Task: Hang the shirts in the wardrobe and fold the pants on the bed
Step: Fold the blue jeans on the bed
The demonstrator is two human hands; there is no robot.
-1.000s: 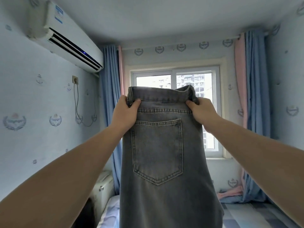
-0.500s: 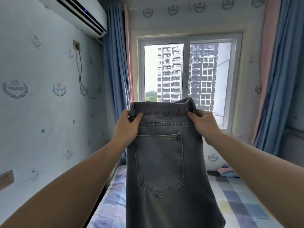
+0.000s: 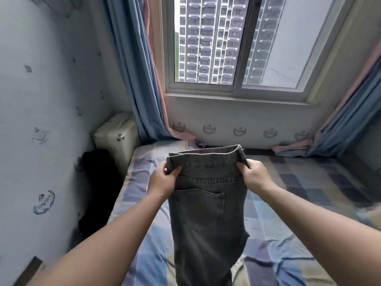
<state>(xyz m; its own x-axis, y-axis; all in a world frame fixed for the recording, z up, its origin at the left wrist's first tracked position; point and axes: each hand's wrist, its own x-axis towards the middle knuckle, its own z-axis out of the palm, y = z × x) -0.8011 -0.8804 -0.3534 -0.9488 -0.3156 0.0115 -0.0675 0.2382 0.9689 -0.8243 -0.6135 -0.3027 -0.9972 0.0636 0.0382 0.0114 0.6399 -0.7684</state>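
Over the near edge of the bed (image 3: 309, 182), the grey denim pants (image 3: 208, 219) hang lengthwise. Their legs drop out of view at the bottom, so I cannot tell whether they touch the checked sheet. Only one back pocket faces the camera, which suggests the legs already lie one on the other. Holding them up likely lets their weight pull the cloth straight before it goes down. Farther up, the left hand (image 3: 162, 180) pinches the waistband's left end, thumb on the near face. The right hand (image 3: 254, 176) clamps the right end, holding the band taut and level between them. Beyond, the sheet stretches to the bed's far edge, the likely place for laying the pants flat. Blue curtains (image 3: 132, 69) pool at both far corners beneath the window (image 3: 208, 48).
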